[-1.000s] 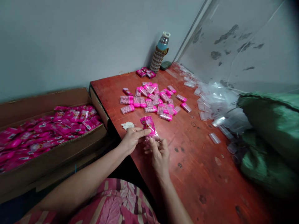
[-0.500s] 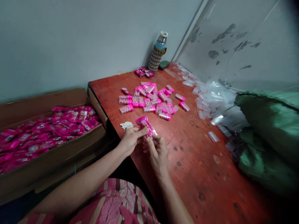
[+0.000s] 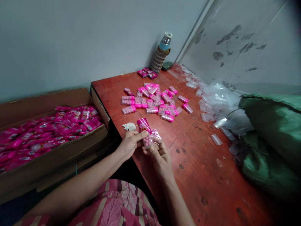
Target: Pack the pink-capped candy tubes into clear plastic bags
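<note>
Both hands meet over the near edge of the red table. Between them is a small clear container of pink candy balls [image 3: 148,141], with a printed magenta sleeve [image 3: 144,125] at its upper end. My left hand [image 3: 129,143] is closed on it, thumb across the front where sleeve and clear part meet. At its lower right, my right hand [image 3: 161,158] pinches the clear end between thumb and fingers. A shiny printed flap [image 3: 156,134] shows just behind the right fingers; whether it joins the sleeve, I cannot tell. Beyond lie several similar filled containers [image 3: 152,102] with pink caps.
At left, a cardboard box [image 3: 100,106] holds many wrapped pink packs [image 3: 66,122]. Loose clear tubes [image 3: 216,139] and a green sack [image 3: 270,141] occupy the right. A bottle in a knitted cover [image 3: 160,58] stands at the back. Crumpled white material [image 3: 129,126] lies near my left hand.
The container has turned more upright, and its clear lower end with pink balls now shows. My right hand has shifted slightly down and right. The whole view has moved a little.
</note>
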`<state>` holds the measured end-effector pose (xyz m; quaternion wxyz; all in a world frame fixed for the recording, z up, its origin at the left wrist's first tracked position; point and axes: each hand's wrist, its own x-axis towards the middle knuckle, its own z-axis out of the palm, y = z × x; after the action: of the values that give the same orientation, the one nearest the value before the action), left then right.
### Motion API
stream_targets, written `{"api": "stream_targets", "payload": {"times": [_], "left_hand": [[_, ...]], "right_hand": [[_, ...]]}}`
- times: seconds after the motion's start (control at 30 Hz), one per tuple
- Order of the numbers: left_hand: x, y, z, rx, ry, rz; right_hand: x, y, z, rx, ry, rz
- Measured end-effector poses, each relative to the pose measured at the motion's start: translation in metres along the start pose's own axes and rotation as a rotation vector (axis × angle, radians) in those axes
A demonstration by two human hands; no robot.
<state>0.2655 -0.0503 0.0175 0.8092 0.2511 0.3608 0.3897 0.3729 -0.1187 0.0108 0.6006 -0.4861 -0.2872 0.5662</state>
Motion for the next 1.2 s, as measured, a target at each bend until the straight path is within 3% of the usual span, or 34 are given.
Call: {"api": "stream_targets", "payload": {"times": [0.13,0.23,0.33,0.43,0.57,0.63,0.7,0.8,0.87,1.03,1.13,1.2], "left_hand": [[-0.008,-0.007,0.003,0.021,-0.063,-0.025],[-0.015,0.001,0.001,-0.021,-0.043,0.018],[-0.018,0.028,-0.015,-0.133,0.122,0.246],[-0.016,0.053,-0.036,-0.167,0.353,0.499],[-0.011,0.051,-0.04,0.057,0.425,0.499],[-0.01,0.039,-0.031,0.265,0.391,0.496],[-0.007,0.026,-0.022,0.477,0.285,0.506],[0.0,0.011,-0.016,0.774,0.055,0.579],[0.006,0.004,-0.017,1.006,-0.011,0.652],[0.014,0.0,-0.028,1.425,0.114,0.805],[0.017,0.007,-0.04,1.49,0.246,0.831],[0.019,0.011,-0.049,1.487,0.275,0.809]], "right_hand": [[0.005,0.002,0.003,-0.02,0.062,-0.027],[0.011,-0.001,0.008,-0.045,0.049,-0.044],[0.015,-0.011,0.002,-0.085,0.056,-0.066],[0.015,-0.021,-0.018,-0.224,0.171,-0.125],[0.016,-0.022,-0.047,-0.778,0.34,-0.245],[0.018,-0.015,-0.052,-1.0,0.297,-0.291],[0.024,-0.007,-0.05,-1.111,0.199,-0.34],[0.04,0.002,-0.044,-1.168,0.007,-0.454],[0.053,0.002,-0.043,-1.167,-0.12,-0.523],[0.074,-0.01,-0.056,-1.117,-0.277,-0.5],[0.072,-0.011,-0.06,-1.055,-0.242,-0.447],[0.067,-0.008,-0.059,-1.009,-0.182,-0.41]]}}
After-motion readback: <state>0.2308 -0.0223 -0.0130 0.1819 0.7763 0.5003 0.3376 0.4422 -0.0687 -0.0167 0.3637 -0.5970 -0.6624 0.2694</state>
